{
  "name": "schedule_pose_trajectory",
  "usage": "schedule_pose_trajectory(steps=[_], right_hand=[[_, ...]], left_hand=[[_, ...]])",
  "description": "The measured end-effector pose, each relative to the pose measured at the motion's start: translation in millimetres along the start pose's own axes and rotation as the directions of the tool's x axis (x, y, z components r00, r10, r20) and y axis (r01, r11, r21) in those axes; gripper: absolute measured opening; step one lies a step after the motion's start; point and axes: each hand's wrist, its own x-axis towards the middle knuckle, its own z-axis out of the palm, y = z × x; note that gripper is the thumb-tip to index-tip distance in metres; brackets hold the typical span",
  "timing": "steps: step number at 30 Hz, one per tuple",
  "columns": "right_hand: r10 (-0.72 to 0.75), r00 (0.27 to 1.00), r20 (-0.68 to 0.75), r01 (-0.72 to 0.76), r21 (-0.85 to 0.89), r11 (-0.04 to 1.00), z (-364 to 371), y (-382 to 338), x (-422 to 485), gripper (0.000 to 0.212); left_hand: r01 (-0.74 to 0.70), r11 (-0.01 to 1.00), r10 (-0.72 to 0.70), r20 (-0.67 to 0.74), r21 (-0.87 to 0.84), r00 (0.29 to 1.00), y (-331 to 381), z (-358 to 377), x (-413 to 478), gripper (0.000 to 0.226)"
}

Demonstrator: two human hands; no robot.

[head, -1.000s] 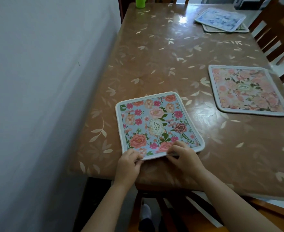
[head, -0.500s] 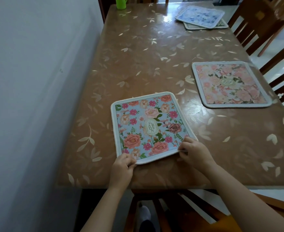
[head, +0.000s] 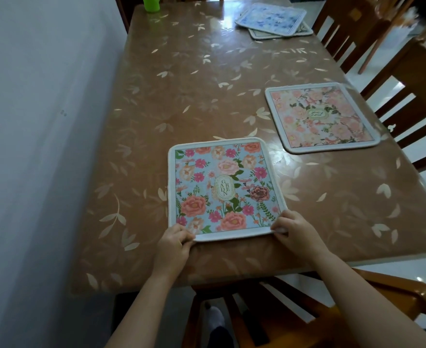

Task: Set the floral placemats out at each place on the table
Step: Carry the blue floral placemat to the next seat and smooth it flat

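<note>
A light-blue floral placemat (head: 222, 187) with a white border lies flat near the table's front edge. My left hand (head: 173, 247) pinches its near left corner and my right hand (head: 294, 232) pinches its near right corner. A pink floral placemat (head: 319, 116) lies flat at the right side of the table. At the far right corner, a blue placemat (head: 269, 18) rests on top of another mat (head: 304, 32), of which only the edge shows.
The brown leaf-patterned table (head: 206, 84) stands against a white wall (head: 43, 146) on the left. A green cup (head: 151, 2) sits at the far left corner. Wooden chairs (head: 407, 84) line the right side, and another chair (head: 307, 310) is tucked below the near edge.
The light-blue placemat has turned from skewed to square with the table's edge. My right hand slid from the middle of its near edge to the right corner.
</note>
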Motion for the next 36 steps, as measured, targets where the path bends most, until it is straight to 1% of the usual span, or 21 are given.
schedule_pose_trajectory(steps=[6,13,17,21,28,36], right_hand=[[-0.010,1.000,0.003,0.010,-0.006,1.000,2.6,2.5,-1.0,0.008],[-0.036,0.999,0.010,0.037,-0.030,0.999,6.2,4.7,-1.7,0.009],[-0.069,0.998,0.014,0.069,-0.055,0.996,8.2,5.1,-3.2,0.011],[-0.071,0.997,0.014,0.072,-0.071,0.995,8.4,2.9,-4.7,0.016],[-0.055,0.992,0.112,0.063,-0.068,0.996,3.6,0.5,-9.1,0.010],[0.009,0.980,0.198,0.006,-0.076,0.997,0.3,-5.2,-15.0,0.008]], left_hand=[[-0.006,1.000,0.006,-0.012,0.003,1.000,-1.8,1.6,-10.8,0.012],[-0.051,0.997,0.050,0.017,0.061,0.999,-3.5,3.0,-18.2,0.016],[-0.079,0.991,0.077,0.019,0.106,0.997,2.7,5.4,-22.2,0.014],[-0.072,0.991,0.070,0.028,0.112,0.997,7.7,6.2,-22.5,0.012],[-0.064,0.991,0.059,0.047,0.121,0.997,6.4,4.9,-23.6,0.013],[-0.073,0.991,0.066,0.069,0.114,0.995,2.1,3.9,-30.7,0.017]])
